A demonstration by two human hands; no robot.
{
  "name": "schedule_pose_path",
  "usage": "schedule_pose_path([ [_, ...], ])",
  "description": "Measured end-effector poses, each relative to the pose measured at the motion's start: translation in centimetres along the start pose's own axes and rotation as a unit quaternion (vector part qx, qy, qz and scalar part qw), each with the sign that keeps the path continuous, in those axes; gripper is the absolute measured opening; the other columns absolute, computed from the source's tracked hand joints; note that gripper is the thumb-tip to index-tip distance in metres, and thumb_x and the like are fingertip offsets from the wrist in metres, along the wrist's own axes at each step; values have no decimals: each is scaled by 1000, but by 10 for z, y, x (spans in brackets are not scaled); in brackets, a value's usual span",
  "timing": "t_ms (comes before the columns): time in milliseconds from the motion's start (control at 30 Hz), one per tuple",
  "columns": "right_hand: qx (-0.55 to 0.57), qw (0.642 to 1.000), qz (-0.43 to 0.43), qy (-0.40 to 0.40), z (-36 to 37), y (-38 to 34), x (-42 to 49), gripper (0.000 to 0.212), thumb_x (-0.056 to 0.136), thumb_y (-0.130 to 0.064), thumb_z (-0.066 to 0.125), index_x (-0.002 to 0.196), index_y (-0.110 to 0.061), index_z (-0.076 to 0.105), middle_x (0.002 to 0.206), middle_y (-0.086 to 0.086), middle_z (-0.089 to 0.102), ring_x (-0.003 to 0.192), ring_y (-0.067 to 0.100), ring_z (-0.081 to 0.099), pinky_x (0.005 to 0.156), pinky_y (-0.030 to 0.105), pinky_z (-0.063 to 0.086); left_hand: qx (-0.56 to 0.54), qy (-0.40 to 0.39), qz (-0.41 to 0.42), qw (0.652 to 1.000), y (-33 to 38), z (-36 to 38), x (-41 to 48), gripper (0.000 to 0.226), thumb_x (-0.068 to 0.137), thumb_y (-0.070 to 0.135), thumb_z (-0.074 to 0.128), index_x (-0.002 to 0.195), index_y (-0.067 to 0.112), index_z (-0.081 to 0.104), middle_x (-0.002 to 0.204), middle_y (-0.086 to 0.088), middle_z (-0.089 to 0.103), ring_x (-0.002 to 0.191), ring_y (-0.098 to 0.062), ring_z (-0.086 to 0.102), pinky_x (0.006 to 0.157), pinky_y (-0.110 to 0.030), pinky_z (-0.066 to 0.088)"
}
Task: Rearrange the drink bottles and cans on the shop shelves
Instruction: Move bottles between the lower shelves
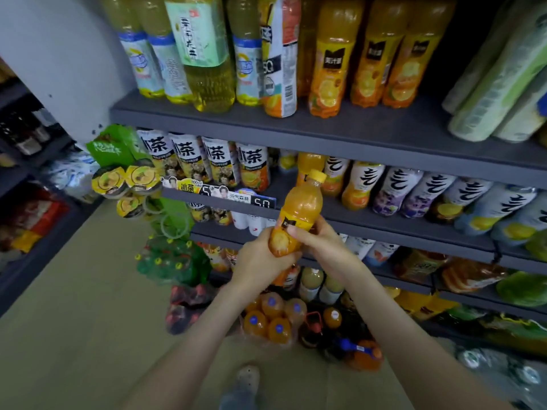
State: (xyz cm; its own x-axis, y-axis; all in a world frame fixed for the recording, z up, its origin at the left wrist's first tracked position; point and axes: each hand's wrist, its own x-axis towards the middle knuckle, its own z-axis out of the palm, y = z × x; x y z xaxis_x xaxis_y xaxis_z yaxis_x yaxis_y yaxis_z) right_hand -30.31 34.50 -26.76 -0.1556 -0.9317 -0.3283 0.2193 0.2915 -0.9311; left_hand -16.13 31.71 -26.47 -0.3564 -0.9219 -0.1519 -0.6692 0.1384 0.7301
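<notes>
An orange juice bottle (302, 211) with a yellow cap is held in front of the second shelf, tilted with its cap up and to the right. My left hand (260, 258) wraps around its base from the left. My right hand (322, 241) grips its lower body from the right, thumb across the label. Matching large orange juice bottles (331, 66) stand on the top shelf (355, 125). Behind the held bottle the second shelf (384, 220) holds white-labelled bottles (390, 190) and tea bottles (219, 164).
Yellow-green tea bottles (207, 54) fill the left of the top shelf. Green packs lean at the top right (500, 84). Shrink-wrapped packs of drinks (275, 321) sit on the floor below. A hanging rack of cups (127, 179) is at the shelf's left end. My shoe (245, 380) is on the floor.
</notes>
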Motion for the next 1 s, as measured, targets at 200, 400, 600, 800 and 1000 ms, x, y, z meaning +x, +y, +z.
schedule_pose_path([
  [200, -33, 997, 5, 75, 72, -7, 38, 36, 77, -26, 77, 110, -21, 63, 106, 1, 70, 98, 15, 66, 83, 32, 55, 16, -16, 63, 998, -33, -53, 36, 57, 75, 50, 70, 121, 22, 52, 101, -5, 67, 96, -30, 62, 70, -31, 42],
  [400, 5, 986, -26, 168, 99, -4, 46, 25, 79, -13, 75, 99, -17, 60, 87, -4, 68, 80, 10, 67, 59, 16, 53, -34, -147, 79, 985, -63, -83, 64, 55, 79, 45, 71, 126, 29, 50, 99, 9, 59, 102, -17, 60, 75, -23, 42],
  [600, 84, 980, -9, 178, 99, 14, 44, 44, 79, -10, 73, 119, -10, 54, 107, 11, 69, 95, 25, 69, 72, 35, 58, -62, -148, 95, 982, -83, -73, 73, 57, 74, 47, 74, 126, 37, 53, 100, 13, 66, 93, -8, 62, 78, -24, 50],
  [800, 41, 975, -25, 216, 86, 16, 24, 39, 78, -9, 75, 113, -14, 58, 103, 7, 70, 97, 22, 68, 86, 41, 56, -119, -188, 105, 969, -84, -58, 69, 56, 74, 41, 77, 125, 41, 53, 100, 19, 66, 94, 3, 62, 74, -7, 47],
  [1000, -79, 948, -172, 256, 92, -37, -3, 48, 70, -4, 80, 109, -22, 58, 99, -10, 69, 91, 2, 65, 71, 16, 52, -135, -179, 205, 953, -38, -83, 69, 66, 73, 47, 73, 129, 43, 40, 120, 15, 61, 108, -5, 58, 89, -29, 50],
])
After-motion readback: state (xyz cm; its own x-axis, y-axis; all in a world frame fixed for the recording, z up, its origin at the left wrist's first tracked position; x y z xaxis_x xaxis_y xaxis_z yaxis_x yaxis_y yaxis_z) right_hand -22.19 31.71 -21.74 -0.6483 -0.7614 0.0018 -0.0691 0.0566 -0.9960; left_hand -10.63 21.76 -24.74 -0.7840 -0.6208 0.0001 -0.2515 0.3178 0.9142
